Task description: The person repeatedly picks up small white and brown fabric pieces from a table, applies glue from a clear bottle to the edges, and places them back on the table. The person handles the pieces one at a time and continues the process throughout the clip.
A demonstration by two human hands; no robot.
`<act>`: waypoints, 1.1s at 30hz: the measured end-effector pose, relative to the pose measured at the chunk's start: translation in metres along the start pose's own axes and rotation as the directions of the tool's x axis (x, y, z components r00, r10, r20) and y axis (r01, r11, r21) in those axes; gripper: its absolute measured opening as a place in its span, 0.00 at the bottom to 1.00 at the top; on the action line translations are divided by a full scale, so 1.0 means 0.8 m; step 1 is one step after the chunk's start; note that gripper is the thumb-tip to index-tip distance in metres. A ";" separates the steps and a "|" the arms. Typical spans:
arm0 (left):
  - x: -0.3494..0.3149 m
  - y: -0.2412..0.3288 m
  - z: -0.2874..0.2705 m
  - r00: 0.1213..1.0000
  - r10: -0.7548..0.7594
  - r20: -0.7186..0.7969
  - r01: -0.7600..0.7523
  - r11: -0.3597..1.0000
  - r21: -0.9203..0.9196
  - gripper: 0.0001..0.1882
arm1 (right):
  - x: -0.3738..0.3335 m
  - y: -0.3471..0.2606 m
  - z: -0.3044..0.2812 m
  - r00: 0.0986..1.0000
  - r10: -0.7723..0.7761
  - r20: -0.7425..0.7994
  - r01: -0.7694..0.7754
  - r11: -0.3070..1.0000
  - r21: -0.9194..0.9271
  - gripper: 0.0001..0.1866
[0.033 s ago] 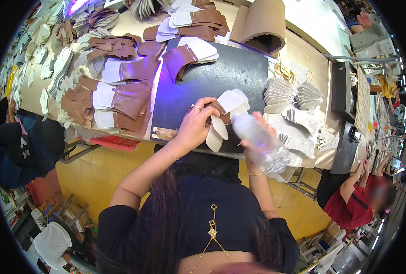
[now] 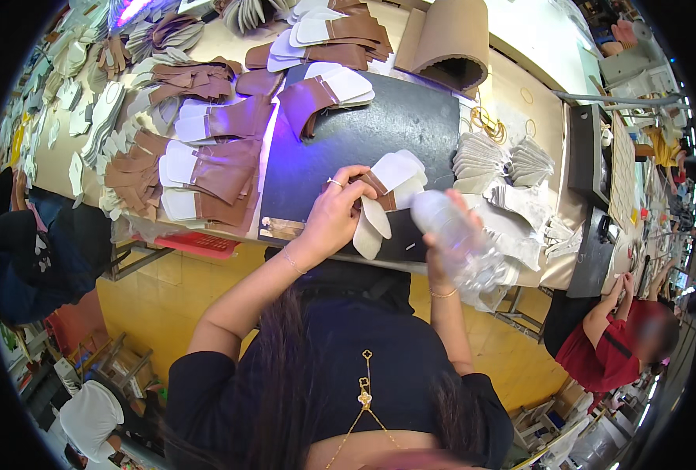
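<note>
My left hand (image 2: pixel 336 210) grips a small fan of brown leather pieces with white rounded ends (image 2: pixel 397 174) over the near edge of a black board (image 2: pixel 410 110). Two pale rounded flaps (image 2: pixel 372 229) hang below its fingers. My right hand (image 2: pixel 440 262) is wrapped around a clear plastic bottle (image 2: pixel 461 244), tilted with its upper end toward the pieces but apart from them. The bottle is blurred, and it partly hides the right fingers. Another brown and white stack (image 2: pixel 324 94) lies on the far left of the board.
Several brown and white stacks (image 2: pixel 218 168) cover the table to the left. Fanned grey pieces (image 2: pixel 481 160) lie right of the board, near yellow rubber bands (image 2: pixel 487 127). A brown cardboard roll (image 2: pixel 446 47) stands behind. A person in red (image 2: pixel 606 341) sits at the right.
My right hand has shifted the bottle slightly right, away from the pieces. More of the black board's near edge shows between them. My left hand has stayed in place.
</note>
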State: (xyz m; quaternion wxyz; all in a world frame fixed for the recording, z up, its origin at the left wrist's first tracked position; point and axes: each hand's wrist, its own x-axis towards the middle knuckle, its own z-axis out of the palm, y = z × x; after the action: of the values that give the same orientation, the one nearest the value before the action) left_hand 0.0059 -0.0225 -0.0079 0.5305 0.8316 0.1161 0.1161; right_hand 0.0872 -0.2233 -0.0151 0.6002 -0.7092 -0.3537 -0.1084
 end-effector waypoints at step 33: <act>0.014 0.000 -0.010 0.983 0.081 0.165 -0.102 0.987 0.122 0.16 | 0.069 -0.010 0.003 0.944 0.228 -0.238 -0.179 0.961 0.210 0.42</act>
State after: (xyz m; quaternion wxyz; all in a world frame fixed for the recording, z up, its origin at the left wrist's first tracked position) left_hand 0.0141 -0.0119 -0.0040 0.4770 0.8754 0.0421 0.0659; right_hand 0.1217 -0.2005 0.0222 0.7128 -0.6625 -0.2051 -0.1043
